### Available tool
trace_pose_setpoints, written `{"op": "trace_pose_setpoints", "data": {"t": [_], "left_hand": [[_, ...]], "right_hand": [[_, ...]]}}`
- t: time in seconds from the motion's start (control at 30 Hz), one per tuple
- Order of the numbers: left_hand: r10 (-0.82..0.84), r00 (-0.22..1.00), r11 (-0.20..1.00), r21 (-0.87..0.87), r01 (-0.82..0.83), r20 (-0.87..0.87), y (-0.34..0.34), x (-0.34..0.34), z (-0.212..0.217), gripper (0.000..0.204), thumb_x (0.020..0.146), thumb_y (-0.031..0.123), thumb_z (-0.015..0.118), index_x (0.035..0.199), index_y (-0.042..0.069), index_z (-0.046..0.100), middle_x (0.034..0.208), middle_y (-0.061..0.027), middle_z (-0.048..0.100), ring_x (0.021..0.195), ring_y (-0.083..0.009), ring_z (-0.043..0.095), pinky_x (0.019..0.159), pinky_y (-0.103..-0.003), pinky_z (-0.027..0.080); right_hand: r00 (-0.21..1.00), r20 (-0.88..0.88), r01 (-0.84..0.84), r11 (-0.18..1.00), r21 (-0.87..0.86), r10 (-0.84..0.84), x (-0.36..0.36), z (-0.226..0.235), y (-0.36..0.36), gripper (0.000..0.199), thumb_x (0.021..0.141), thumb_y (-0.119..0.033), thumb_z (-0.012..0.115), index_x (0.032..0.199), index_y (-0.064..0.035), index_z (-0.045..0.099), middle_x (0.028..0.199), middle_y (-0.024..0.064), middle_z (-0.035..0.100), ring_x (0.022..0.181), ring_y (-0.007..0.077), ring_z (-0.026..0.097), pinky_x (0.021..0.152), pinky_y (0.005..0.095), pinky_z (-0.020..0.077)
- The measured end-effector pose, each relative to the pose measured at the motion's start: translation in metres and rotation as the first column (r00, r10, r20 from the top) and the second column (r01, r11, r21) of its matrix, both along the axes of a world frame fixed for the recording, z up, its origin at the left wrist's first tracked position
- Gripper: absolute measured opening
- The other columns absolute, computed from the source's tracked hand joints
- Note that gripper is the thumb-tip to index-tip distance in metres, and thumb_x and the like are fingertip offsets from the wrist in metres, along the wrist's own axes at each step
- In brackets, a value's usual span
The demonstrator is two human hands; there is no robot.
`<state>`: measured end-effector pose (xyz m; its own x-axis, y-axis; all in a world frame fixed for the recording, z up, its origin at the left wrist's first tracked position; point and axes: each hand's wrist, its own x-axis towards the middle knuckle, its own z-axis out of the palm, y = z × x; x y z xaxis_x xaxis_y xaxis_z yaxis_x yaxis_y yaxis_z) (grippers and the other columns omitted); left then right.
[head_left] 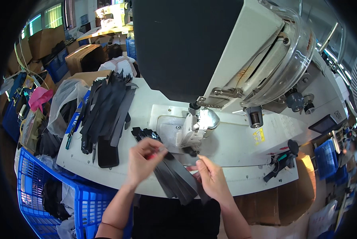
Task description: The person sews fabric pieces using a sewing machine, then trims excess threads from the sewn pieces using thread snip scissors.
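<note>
Between my hands a fanned bundle of dark grey fabric strips (172, 175) lies across the front edge of the white sewing table. My left hand (144, 161) is above the bundle's upper part, fingers pinched together. What sits in that pinch, if anything, is too small to make out. On the bundle's right side my right hand (211, 177) is closed, thumb against the fingers, on a dark fabric strip (203, 194) that hangs below it. A small dark piece (190, 151) shows just beyond the right fingertips, beside the sewing machine (188, 133).
A large heap of dark strips (108, 105) covers the table's left, with a black phone (108, 152) beside it. A blue crate (77, 199) stands at lower left, a cardboard box (282, 205) under the right edge. Another person (118, 63) sits behind.
</note>
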<state>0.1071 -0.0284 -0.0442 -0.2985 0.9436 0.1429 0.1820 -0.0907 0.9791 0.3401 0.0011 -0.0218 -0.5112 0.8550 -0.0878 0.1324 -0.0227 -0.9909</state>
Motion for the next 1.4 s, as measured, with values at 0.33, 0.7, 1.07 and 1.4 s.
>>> {"op": "trace_pose_setpoints", "data": {"t": [0.33,0.7,1.07,1.4], "left_hand": [[0.125,0.869,0.950,0.311,0.035,-0.479,-0.003,-0.008,0.006,0.041,0.076,0.005,0.088,0.114,0.006,0.073,0.107,-0.0075,0.062,0.080,-0.0124,0.063,0.061,-0.025,0.050],[0.131,0.816,0.836,0.506,0.215,-0.563,-0.003,0.008,0.001,0.040,0.072,0.005,0.090,0.110,0.009,0.077,0.096,-0.0043,0.062,0.073,-0.0132,0.063,0.055,-0.024,0.051],[0.410,0.532,0.912,0.336,-0.235,-0.741,-0.033,-0.053,-0.015,0.059,0.079,0.013,0.082,0.134,0.003,0.062,0.127,-0.0132,0.059,0.123,-0.0351,0.052,0.101,-0.046,0.042],[0.365,0.866,0.931,0.151,-0.333,-0.341,-0.034,-0.013,-0.057,0.042,0.094,0.010,0.067,0.133,-0.004,0.058,0.118,-0.0231,0.067,0.122,-0.0389,0.056,0.105,-0.045,0.046]], "right_hand": [[0.992,-0.124,-0.017,1.000,-0.020,0.015,0.014,0.005,0.003,0.035,0.109,-0.011,0.044,0.139,0.0029,0.056,0.110,0.0138,0.074,0.072,0.0069,0.060,0.061,0.0213,0.0489],[0.976,-0.151,-0.181,0.970,-0.165,0.157,0.011,0.021,-0.005,0.038,0.110,-0.014,0.045,0.144,0.0017,0.051,0.108,0.0129,0.073,0.069,0.0036,0.055,0.058,0.0181,0.0456],[0.963,-0.188,-0.203,0.979,-0.026,0.195,-0.046,0.007,0.029,0.038,0.106,-0.014,0.055,0.137,0.0072,0.050,0.109,0.0178,0.068,0.071,0.0208,0.068,0.060,0.0325,0.0554],[0.775,0.570,-0.341,0.579,0.740,-0.272,-0.119,-0.055,0.006,0.085,0.087,-0.028,0.079,0.149,0.0106,0.035,0.144,0.0279,0.048,0.131,0.0460,0.047,0.112,0.0540,0.0368]]}}
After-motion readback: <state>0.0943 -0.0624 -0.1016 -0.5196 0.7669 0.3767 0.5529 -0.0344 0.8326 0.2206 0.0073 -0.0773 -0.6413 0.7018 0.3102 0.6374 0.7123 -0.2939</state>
